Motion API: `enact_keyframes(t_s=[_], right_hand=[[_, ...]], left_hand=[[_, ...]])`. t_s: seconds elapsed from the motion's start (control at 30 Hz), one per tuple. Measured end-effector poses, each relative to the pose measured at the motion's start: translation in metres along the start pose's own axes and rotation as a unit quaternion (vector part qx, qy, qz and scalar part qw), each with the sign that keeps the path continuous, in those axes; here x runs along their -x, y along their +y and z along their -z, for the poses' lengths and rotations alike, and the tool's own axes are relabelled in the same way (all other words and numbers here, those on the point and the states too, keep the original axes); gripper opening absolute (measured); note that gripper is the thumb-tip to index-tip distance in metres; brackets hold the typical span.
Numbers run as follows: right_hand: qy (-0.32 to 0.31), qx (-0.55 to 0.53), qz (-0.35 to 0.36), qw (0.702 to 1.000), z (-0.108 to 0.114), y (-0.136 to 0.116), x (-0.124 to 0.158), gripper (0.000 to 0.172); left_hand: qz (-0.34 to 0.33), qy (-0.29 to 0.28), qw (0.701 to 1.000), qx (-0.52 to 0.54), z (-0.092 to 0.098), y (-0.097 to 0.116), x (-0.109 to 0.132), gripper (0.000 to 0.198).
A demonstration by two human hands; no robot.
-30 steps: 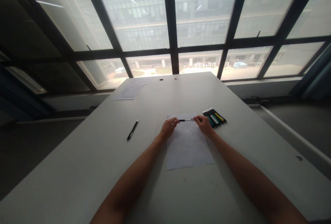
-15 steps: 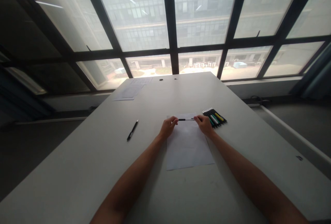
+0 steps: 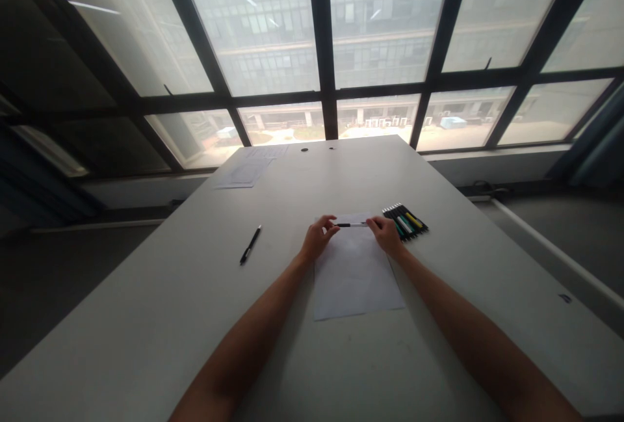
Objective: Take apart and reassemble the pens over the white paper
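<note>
A slim pen (image 3: 344, 225), black on its left part and pale on its right, lies level between my hands over the upper part of a white paper sheet (image 3: 355, 282). My right hand (image 3: 385, 233) pinches the pen's right end. At the pen's left end, my left hand (image 3: 319, 238) has its thumb and forefinger apart, with the tip between them. Just right of my right hand lies a row of several black pens and markers (image 3: 407, 222) with green, white and yellow parts. Another black pen (image 3: 250, 245) rests alone to the left.
The white table (image 3: 195, 292) stretches forward to large framed windows (image 3: 375, 25). Printed papers (image 3: 244, 173) lie at its far left. Two small dark round spots are near the far edge, and a small dark mark (image 3: 564, 298) is at the right.
My left thumb and forefinger have opened apart around the pen's left end. My right hand and the pen have barely moved.
</note>
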State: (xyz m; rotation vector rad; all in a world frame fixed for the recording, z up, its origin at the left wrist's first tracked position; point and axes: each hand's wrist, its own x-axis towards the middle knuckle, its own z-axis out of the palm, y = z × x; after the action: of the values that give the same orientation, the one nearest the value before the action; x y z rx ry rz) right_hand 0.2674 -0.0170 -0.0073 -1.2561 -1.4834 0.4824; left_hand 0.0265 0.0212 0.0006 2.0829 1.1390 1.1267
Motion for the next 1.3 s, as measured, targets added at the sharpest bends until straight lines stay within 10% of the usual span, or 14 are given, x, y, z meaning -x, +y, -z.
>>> enact_keyframes(t_s=[1.3], right_hand=[[0.001, 0.005, 0.001, 1.000, -0.0002, 0.0010, -0.0008, 0.041]], left_hand=[[-0.005, -0.008, 1.000, -0.024, -0.0013, -0.0021, -0.0006, 0.026]])
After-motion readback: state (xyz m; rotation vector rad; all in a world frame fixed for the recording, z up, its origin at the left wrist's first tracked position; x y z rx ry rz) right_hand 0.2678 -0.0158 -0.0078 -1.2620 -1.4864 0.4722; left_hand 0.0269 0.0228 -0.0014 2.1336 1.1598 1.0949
